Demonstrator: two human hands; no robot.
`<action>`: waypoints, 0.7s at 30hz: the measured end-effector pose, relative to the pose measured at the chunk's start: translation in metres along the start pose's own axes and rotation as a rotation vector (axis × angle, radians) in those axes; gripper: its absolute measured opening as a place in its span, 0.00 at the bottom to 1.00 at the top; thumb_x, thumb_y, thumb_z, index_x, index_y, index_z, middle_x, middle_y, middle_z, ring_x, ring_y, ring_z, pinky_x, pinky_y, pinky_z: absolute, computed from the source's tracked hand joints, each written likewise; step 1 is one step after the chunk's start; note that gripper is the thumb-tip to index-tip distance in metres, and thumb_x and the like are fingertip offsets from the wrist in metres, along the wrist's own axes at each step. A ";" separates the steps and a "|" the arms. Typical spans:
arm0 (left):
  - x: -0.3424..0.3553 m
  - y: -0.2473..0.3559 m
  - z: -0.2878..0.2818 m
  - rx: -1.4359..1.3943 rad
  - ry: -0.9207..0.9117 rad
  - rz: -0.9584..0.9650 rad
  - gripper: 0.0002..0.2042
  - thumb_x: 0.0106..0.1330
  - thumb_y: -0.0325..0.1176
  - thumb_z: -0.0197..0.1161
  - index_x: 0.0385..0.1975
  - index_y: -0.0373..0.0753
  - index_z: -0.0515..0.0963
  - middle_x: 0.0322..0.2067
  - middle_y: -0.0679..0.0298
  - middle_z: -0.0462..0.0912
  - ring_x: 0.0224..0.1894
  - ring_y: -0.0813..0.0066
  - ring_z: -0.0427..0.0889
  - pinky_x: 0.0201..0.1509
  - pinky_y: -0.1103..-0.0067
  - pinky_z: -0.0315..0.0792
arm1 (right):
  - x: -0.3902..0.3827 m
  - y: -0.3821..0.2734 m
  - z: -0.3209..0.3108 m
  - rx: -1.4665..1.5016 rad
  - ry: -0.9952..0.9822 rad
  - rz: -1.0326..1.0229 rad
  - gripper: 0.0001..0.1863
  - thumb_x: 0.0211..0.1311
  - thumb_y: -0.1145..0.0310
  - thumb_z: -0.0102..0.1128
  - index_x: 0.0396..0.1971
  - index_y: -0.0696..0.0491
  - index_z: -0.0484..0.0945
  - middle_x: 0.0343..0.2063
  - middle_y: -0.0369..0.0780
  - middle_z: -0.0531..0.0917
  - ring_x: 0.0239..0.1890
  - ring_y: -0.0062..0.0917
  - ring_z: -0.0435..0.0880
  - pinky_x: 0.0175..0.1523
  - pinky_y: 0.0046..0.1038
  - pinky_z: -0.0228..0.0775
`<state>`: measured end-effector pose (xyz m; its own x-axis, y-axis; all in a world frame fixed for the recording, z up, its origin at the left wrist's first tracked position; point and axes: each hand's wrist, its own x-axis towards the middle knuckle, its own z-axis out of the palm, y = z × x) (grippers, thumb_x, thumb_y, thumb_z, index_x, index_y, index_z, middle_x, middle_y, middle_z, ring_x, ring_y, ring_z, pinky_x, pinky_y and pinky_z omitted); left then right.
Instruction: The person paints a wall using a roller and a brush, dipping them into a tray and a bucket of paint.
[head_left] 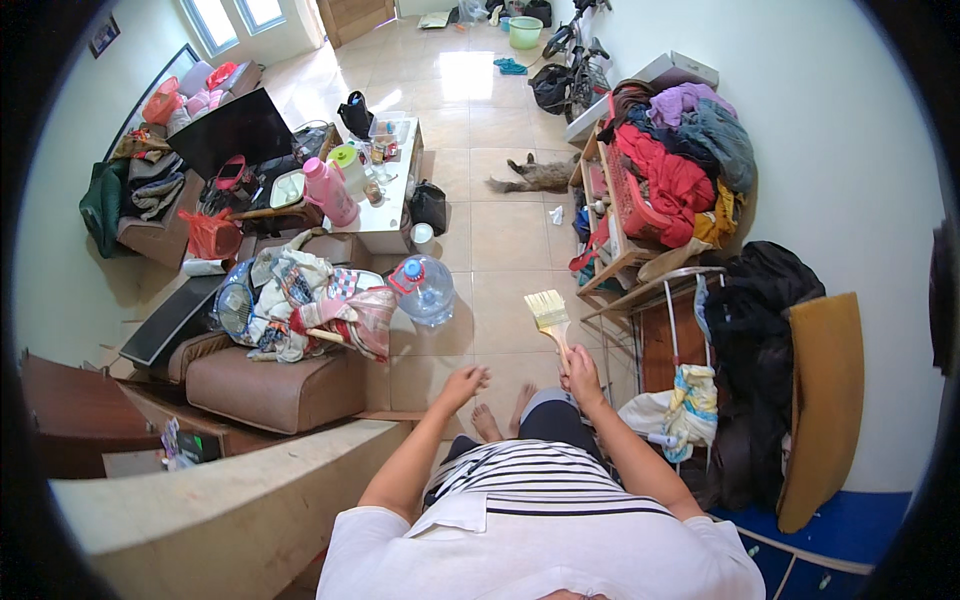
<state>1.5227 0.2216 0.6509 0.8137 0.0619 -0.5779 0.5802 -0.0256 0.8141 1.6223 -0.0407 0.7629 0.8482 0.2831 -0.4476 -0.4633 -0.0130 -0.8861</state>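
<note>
A wide flat paintbrush (549,315) with pale bristles and a wooden handle points away from me, bristles up. My right hand (581,378) is wrapped round its handle. To the left, my left hand (464,386) hangs in the air with loosely bent fingers and holds nothing. Beyond that hand a clear water jug (428,294) with a blue cap and red handle stands on the tiles, not touched by either hand.
A brown armchair (275,388) heaped with cloths stands left, behind a pale low wall (230,490). On the right are a wooden rack (625,255) piled with clothes and a metal-framed rack (690,330). A cat (540,177) lies farther ahead, past a white table (398,190).
</note>
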 end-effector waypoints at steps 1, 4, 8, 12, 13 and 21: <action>0.012 0.052 0.009 -0.055 -0.085 0.038 0.22 0.73 0.47 0.48 0.52 0.35 0.75 0.42 0.61 0.83 0.41 0.73 0.81 0.43 0.78 0.74 | 0.025 -0.009 0.005 0.085 -0.023 0.034 0.11 0.71 0.60 0.45 0.41 0.52 0.70 0.19 0.34 0.72 0.13 0.16 0.68 0.16 0.19 0.56; 0.053 0.148 0.022 -0.250 -0.168 0.112 0.24 0.74 0.50 0.43 0.49 0.35 0.76 0.36 0.63 0.82 0.37 0.75 0.80 0.41 0.79 0.73 | 0.097 -0.051 0.039 0.137 -0.167 0.083 0.12 0.71 0.61 0.43 0.47 0.51 0.69 0.21 0.35 0.75 0.15 0.16 0.70 0.17 0.18 0.58; 0.149 0.230 0.006 -0.362 -0.164 0.117 0.25 0.74 0.55 0.41 0.42 0.38 0.77 0.27 0.69 0.77 0.28 0.81 0.74 0.37 0.82 0.70 | 0.218 -0.100 0.056 0.018 -0.341 -0.001 0.18 0.72 0.60 0.45 0.55 0.54 0.65 0.25 0.36 0.77 0.21 0.18 0.77 0.21 0.19 0.65; 0.239 0.313 -0.021 -0.388 0.016 0.093 0.21 0.73 0.51 0.45 0.37 0.38 0.77 0.25 0.67 0.77 0.24 0.81 0.73 0.33 0.81 0.69 | 0.334 -0.164 0.066 -0.129 -0.399 -0.060 0.26 0.72 0.60 0.48 0.61 0.59 0.55 0.27 0.39 0.79 0.21 0.19 0.78 0.22 0.19 0.68; 0.260 0.343 -0.033 -0.407 0.044 0.088 0.21 0.73 0.50 0.46 0.37 0.38 0.77 0.24 0.67 0.77 0.23 0.80 0.73 0.32 0.80 0.69 | 0.365 -0.187 0.068 -0.138 -0.438 -0.066 0.30 0.71 0.59 0.49 0.63 0.60 0.51 0.27 0.40 0.79 0.21 0.20 0.79 0.22 0.19 0.68; 0.423 0.488 -0.105 -0.525 0.345 0.133 0.17 0.72 0.44 0.51 0.38 0.35 0.78 0.31 0.63 0.81 0.28 0.76 0.79 0.32 0.81 0.72 | 0.566 -0.348 0.090 -0.489 -0.648 -0.152 0.37 0.69 0.58 0.53 0.66 0.65 0.46 0.31 0.43 0.81 0.25 0.22 0.81 0.26 0.21 0.73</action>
<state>2.1461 0.3403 0.8093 0.7687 0.4114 -0.4897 0.3089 0.4316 0.8475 2.2407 0.2105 0.8284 0.5069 0.8108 -0.2928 -0.0639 -0.3034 -0.9507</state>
